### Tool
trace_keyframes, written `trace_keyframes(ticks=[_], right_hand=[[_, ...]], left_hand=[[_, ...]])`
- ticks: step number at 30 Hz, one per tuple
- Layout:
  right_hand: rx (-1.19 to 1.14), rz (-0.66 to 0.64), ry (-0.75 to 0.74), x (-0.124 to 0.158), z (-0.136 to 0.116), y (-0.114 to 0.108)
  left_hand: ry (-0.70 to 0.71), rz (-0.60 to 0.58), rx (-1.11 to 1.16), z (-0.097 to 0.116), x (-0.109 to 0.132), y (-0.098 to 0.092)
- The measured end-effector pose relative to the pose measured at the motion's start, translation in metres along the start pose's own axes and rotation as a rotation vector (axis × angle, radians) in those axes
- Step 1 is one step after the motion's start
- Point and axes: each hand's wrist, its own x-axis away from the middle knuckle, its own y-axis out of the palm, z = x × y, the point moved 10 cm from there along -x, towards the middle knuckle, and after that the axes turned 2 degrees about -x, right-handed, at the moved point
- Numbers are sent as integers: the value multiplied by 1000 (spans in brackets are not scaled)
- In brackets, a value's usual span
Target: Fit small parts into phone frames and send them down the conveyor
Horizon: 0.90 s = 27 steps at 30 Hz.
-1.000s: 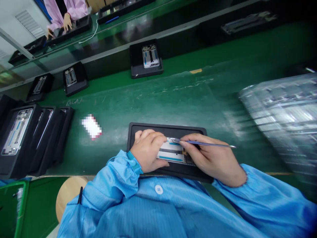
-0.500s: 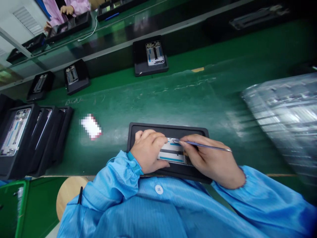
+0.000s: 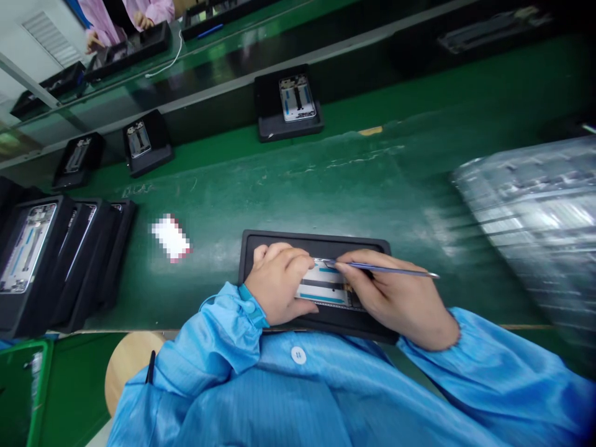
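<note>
My left hand (image 3: 283, 284) is closed over the left end of an open phone frame (image 3: 326, 293), thumb along the near edge and fingers along the far one. The frame has a white inside with blue strips and a dark band, and lies in a black tray (image 3: 363, 242) at the table's front edge. My right hand (image 3: 403, 301) pinches a slim metal stick tool (image 3: 400, 270). Its tip meets the frame near the far edge, and its shiny back end points right. The right end of the frame is hidden under my right hand.
Several black trays with phone frames (image 3: 28, 248) lean stacked at the left. More trays (image 3: 288, 130) stand along the green strip beyond. A blurred white card (image 3: 171, 239) lies left; clear plastic trays (image 3: 535, 198) are at the right. Across the line a person in pink (image 3: 158, 9) works.
The trays on the far strip have shifted slightly to the right. The stick tool has tilted a little, its back end higher; my left hand stays put on the phone frame.
</note>
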Motion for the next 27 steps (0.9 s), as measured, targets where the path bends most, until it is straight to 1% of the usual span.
trace_keyframes(ticks=[6, 12, 13, 17, 19, 21, 25, 27], right_hand=[[9, -9, -26, -3, -4, 3], [71, 11, -129, 0, -15, 6], [65, 9, -115, 0, -13, 5], [22, -16, 24, 2, 2, 0], [21, -40, 53, 3, 6, 1], [34, -49, 31, 4, 4, 4], [44, -23, -80, 1, -7, 9], [26, -24, -82, 0, -8, 6]], left_hand=[[17, 13, -7, 1, 0, -1], [9, 7, -7, 0, -1, -1], [7, 6, -6, 0, -1, 0], [11, 13, -6, 0, -1, -1], [19, 24, -6, 0, 0, -2], [22, 29, -6, 0, 0, -2], [19, 33, -1, -1, 1, 0], [33, 48, -6, 2, 2, 0]])
